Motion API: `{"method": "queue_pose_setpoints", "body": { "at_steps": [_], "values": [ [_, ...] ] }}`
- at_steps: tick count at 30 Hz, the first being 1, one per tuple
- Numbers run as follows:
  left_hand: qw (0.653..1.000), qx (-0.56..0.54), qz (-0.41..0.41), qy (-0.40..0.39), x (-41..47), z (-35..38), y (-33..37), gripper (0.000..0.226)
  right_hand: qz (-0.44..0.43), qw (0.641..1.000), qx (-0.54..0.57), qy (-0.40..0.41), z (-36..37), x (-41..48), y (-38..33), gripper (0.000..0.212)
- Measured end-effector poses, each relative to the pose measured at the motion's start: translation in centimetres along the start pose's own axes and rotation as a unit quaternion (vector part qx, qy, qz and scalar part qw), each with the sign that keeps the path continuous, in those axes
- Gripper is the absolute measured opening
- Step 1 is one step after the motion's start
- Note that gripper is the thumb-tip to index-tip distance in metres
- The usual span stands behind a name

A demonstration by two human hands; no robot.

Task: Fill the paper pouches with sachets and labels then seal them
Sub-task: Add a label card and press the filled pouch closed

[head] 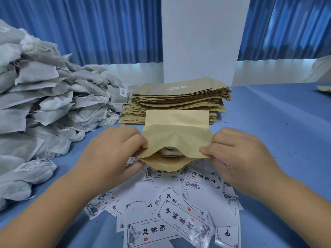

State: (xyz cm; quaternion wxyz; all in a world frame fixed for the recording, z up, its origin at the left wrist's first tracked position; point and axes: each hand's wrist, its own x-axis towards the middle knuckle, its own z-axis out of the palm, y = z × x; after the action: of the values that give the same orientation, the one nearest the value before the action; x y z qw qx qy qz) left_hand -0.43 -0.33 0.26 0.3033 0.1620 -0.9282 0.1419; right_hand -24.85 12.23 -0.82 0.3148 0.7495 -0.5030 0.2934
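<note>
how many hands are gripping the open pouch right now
2. The left hand pinches the left side of the pouch at its mouth, and the right hand pinches the right side. Some fingers are hidden behind the paper.

Open-mouthed kraft pouch (176, 133) holds a pale sachet (171, 152) above scattered labels (184, 216).

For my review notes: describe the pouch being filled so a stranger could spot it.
On the blue table, in front of the stack of flat pouches, one pouch is held over the labels. Only it gapes open, showing a sachet inside.
</note>
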Motion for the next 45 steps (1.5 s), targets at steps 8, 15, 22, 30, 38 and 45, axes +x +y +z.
{"method": "queue_pose_setpoints", "body": {
  "at_steps": [8,15,22,30,38,45],
  "values": [
    [0.999,0.028,0.018,-0.001,0.1,0.3,0.7,0.027,0.000,0.998,-0.030,-0.047,-0.4,0.3,-0.2,0.016],
    [0.997,0.043,-0.040,-0.053,0.9,1.6,3.1,0.027,-0.020,0.995,-0.088,-0.048,0.7,0.5,-2.0,0.020],
    [0.999,0.047,-0.024,-0.006,1.0,1.1,2.6,0.027,0.007,0.995,-0.076,-0.059,1.0,0.3,-1.7,0.026],
    [0.999,0.032,-0.025,-0.016,1.0,1.8,4.0,0.026,0.016,0.995,-0.080,-0.053,1.0,0.3,-2.2,0.016],
    [0.999,0.018,0.002,-0.028,0.7,2.3,3.9,0.023,0.003,0.989,-0.114,-0.098,1.4,0.7,-3.9,0.029],
    [0.999,0.026,0.039,-0.002,1.3,2.7,4.6,0.019,-0.001,0.991,-0.110,-0.078,1.4,0.6,-3.9,0.029]
  ]
}}
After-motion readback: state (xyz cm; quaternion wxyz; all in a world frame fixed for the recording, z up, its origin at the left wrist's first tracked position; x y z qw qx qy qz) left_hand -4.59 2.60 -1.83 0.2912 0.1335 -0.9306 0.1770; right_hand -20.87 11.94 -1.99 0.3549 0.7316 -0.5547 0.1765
